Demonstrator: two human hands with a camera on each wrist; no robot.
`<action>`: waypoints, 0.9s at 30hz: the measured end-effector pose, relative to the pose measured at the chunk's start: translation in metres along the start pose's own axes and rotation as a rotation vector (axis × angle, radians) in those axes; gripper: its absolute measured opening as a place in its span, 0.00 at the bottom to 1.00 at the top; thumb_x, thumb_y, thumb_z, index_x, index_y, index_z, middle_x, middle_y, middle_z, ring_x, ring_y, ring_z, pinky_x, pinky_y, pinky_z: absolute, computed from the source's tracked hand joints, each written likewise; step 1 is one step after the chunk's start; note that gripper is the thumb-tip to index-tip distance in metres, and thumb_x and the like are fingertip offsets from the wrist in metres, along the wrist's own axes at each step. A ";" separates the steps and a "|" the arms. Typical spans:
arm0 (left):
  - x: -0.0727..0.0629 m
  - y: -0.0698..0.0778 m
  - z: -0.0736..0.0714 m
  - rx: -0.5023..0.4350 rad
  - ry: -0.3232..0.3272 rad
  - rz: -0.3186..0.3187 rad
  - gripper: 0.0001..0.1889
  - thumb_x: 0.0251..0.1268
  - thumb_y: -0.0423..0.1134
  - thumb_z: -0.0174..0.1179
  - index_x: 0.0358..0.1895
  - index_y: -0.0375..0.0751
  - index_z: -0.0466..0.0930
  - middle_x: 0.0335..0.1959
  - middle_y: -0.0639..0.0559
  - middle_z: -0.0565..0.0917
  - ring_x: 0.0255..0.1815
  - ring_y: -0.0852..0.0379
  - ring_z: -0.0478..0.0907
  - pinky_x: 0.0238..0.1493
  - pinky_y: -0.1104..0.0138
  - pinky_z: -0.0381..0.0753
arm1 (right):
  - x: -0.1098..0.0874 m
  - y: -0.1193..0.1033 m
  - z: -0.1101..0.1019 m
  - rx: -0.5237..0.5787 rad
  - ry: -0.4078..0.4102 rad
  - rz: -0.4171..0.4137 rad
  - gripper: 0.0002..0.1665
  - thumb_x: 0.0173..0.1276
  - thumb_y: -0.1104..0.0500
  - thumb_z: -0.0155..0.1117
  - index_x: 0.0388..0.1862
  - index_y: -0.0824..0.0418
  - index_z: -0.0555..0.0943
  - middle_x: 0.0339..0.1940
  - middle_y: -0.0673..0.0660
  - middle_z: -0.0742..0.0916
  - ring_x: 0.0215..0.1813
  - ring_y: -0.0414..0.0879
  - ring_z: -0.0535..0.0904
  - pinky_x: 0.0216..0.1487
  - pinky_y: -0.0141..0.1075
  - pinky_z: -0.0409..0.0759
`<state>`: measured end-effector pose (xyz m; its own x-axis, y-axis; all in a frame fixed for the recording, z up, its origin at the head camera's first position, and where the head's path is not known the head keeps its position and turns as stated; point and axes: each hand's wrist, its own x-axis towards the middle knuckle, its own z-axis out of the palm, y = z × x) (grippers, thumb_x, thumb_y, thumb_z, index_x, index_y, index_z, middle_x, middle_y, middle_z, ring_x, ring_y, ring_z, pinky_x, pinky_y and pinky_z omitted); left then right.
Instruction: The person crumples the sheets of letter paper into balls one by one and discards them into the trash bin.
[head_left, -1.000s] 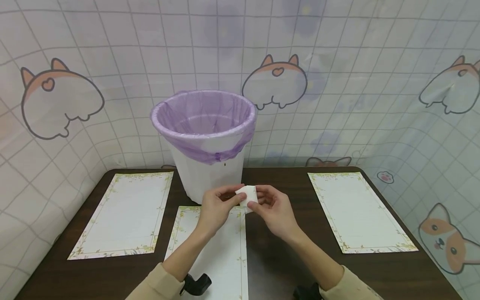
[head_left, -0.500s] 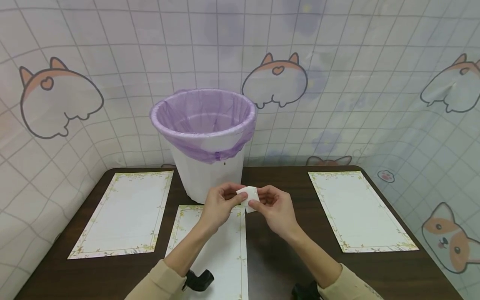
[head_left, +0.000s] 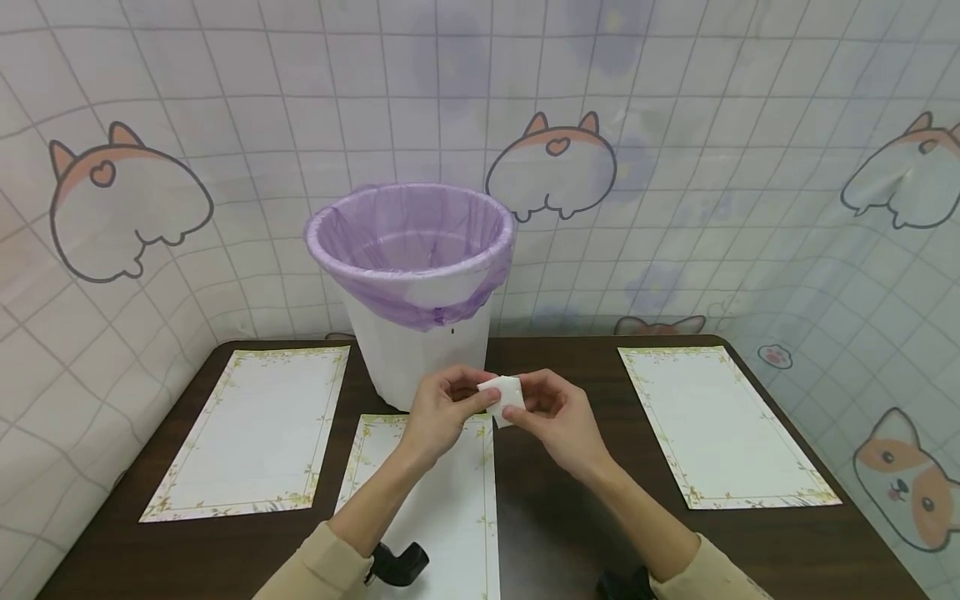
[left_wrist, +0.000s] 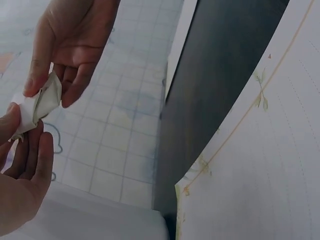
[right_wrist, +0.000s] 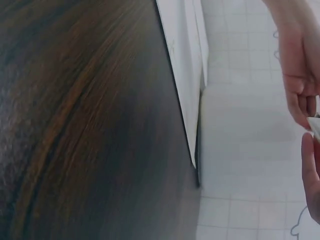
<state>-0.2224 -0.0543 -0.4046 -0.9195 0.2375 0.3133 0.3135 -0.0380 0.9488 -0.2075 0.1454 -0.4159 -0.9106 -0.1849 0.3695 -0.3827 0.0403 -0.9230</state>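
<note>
A small folded piece of white paper (head_left: pixel 504 392) is held up between both hands above the table, just in front of the bin. My left hand (head_left: pixel 433 417) pinches its left side between thumb and fingers. At its right side the thumb and fingers of my right hand (head_left: pixel 564 423) pinch it too. In the left wrist view the folded paper (left_wrist: pixel 46 102) shows layered edges and a raised flap. Only a corner of the folded paper (right_wrist: pixel 315 125) enters the right wrist view.
A white bin (head_left: pixel 420 350) with a purple liner stands behind the hands. Bordered paper sheets lie on the dark table (head_left: pixel 555 533): a left sheet (head_left: pixel 251 429), a middle sheet (head_left: pixel 427 508) under the left forearm, and a right sheet (head_left: pixel 727 425). A patterned curtain (head_left: pixel 675 75) hangs behind.
Both hands have shifted slightly to the right with the folded paper, which has tilted a little. Their pinch on it stays. The view has moved slightly; bin and sheets stay in place.
</note>
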 end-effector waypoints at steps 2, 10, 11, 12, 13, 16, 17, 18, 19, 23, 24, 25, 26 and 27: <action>0.000 0.002 0.000 0.011 0.002 -0.001 0.10 0.65 0.31 0.71 0.47 0.30 0.87 0.40 0.43 0.88 0.37 0.52 0.86 0.44 0.61 0.87 | -0.001 0.000 -0.001 0.014 -0.020 -0.004 0.22 0.63 0.71 0.76 0.55 0.66 0.82 0.36 0.61 0.83 0.35 0.45 0.78 0.38 0.34 0.85; -0.001 0.005 0.001 0.024 0.005 -0.047 0.11 0.63 0.33 0.73 0.47 0.33 0.89 0.43 0.44 0.88 0.41 0.50 0.87 0.47 0.54 0.87 | -0.003 -0.002 -0.002 0.015 -0.020 -0.019 0.19 0.65 0.71 0.73 0.54 0.68 0.81 0.43 0.69 0.85 0.36 0.46 0.78 0.38 0.36 0.86; -0.001 0.005 0.001 0.017 0.003 -0.051 0.12 0.63 0.33 0.73 0.48 0.33 0.89 0.43 0.43 0.88 0.41 0.50 0.87 0.47 0.55 0.87 | -0.003 -0.003 -0.002 0.008 -0.013 -0.021 0.19 0.66 0.71 0.73 0.54 0.68 0.81 0.43 0.69 0.85 0.36 0.46 0.78 0.37 0.36 0.86; -0.001 0.004 0.002 0.012 0.002 -0.054 0.12 0.63 0.32 0.73 0.48 0.33 0.89 0.42 0.43 0.88 0.41 0.50 0.87 0.46 0.57 0.87 | -0.003 -0.003 -0.001 0.007 -0.009 -0.021 0.19 0.66 0.71 0.73 0.55 0.68 0.81 0.43 0.69 0.85 0.36 0.46 0.78 0.37 0.37 0.87; -0.001 0.004 0.002 0.006 0.000 -0.055 0.12 0.64 0.32 0.73 0.49 0.32 0.89 0.42 0.43 0.89 0.41 0.51 0.87 0.46 0.59 0.87 | -0.003 -0.004 -0.001 0.000 -0.005 -0.027 0.21 0.66 0.71 0.73 0.57 0.67 0.81 0.44 0.68 0.85 0.36 0.46 0.78 0.38 0.38 0.87; -0.001 0.005 0.000 -0.003 -0.029 -0.048 0.13 0.66 0.32 0.71 0.51 0.30 0.88 0.41 0.41 0.89 0.41 0.51 0.87 0.46 0.62 0.86 | -0.003 -0.004 -0.001 -0.014 -0.009 -0.042 0.25 0.66 0.72 0.72 0.62 0.67 0.79 0.42 0.66 0.86 0.35 0.46 0.79 0.39 0.41 0.88; -0.002 0.005 -0.001 0.000 -0.038 -0.043 0.13 0.66 0.31 0.70 0.51 0.30 0.87 0.41 0.41 0.89 0.41 0.51 0.87 0.46 0.63 0.86 | -0.003 -0.004 -0.001 -0.024 -0.018 -0.048 0.26 0.67 0.72 0.71 0.63 0.68 0.79 0.42 0.65 0.86 0.36 0.46 0.80 0.39 0.41 0.88; -0.002 0.006 -0.001 0.005 -0.045 -0.040 0.13 0.67 0.31 0.69 0.51 0.29 0.87 0.42 0.41 0.89 0.41 0.51 0.87 0.46 0.63 0.86 | -0.002 -0.004 -0.001 -0.038 -0.028 -0.058 0.25 0.67 0.71 0.71 0.63 0.68 0.80 0.43 0.64 0.87 0.37 0.46 0.82 0.40 0.42 0.88; -0.001 0.006 -0.002 0.013 -0.052 -0.036 0.12 0.67 0.31 0.69 0.51 0.29 0.87 0.42 0.41 0.89 0.41 0.51 0.87 0.46 0.63 0.86 | -0.001 -0.004 -0.001 -0.051 -0.037 -0.068 0.24 0.68 0.71 0.71 0.63 0.69 0.80 0.43 0.64 0.87 0.37 0.47 0.83 0.40 0.42 0.88; 0.001 0.007 -0.002 0.073 -0.057 -0.014 0.10 0.69 0.31 0.68 0.49 0.30 0.87 0.42 0.42 0.88 0.40 0.49 0.85 0.45 0.62 0.86 | 0.001 -0.006 -0.002 -0.103 -0.049 -0.098 0.16 0.68 0.70 0.71 0.54 0.69 0.84 0.41 0.61 0.88 0.38 0.50 0.84 0.39 0.39 0.87; 0.001 0.007 -0.002 0.086 -0.054 -0.011 0.09 0.69 0.31 0.68 0.48 0.31 0.87 0.41 0.43 0.88 0.39 0.48 0.85 0.45 0.61 0.86 | 0.002 -0.006 -0.002 -0.109 -0.045 -0.102 0.15 0.68 0.70 0.71 0.53 0.69 0.84 0.40 0.61 0.88 0.37 0.50 0.83 0.38 0.39 0.87; 0.002 0.007 -0.001 0.098 -0.055 -0.003 0.09 0.69 0.32 0.68 0.48 0.31 0.87 0.41 0.43 0.88 0.39 0.48 0.84 0.45 0.58 0.86 | 0.002 -0.007 -0.003 -0.111 -0.041 -0.102 0.14 0.67 0.71 0.71 0.51 0.69 0.85 0.39 0.60 0.88 0.37 0.50 0.83 0.38 0.38 0.87; 0.002 0.007 -0.001 0.110 -0.056 0.003 0.09 0.70 0.32 0.67 0.48 0.31 0.87 0.40 0.43 0.88 0.38 0.48 0.84 0.45 0.57 0.86 | 0.003 -0.007 -0.003 -0.114 -0.035 -0.103 0.13 0.67 0.71 0.71 0.50 0.69 0.85 0.38 0.60 0.88 0.36 0.49 0.83 0.37 0.38 0.86; 0.003 0.007 0.000 0.116 -0.061 0.009 0.09 0.70 0.32 0.67 0.48 0.31 0.87 0.40 0.43 0.88 0.38 0.48 0.84 0.45 0.56 0.86 | 0.003 -0.008 -0.003 -0.115 -0.030 -0.103 0.12 0.67 0.71 0.71 0.49 0.69 0.85 0.37 0.60 0.88 0.36 0.49 0.82 0.37 0.38 0.86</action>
<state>-0.2225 -0.0541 -0.3970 -0.9016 0.2960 0.3154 0.3501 0.0710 0.9340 -0.2075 0.1472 -0.4072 -0.8613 -0.2229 0.4565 -0.4906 0.1311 -0.8615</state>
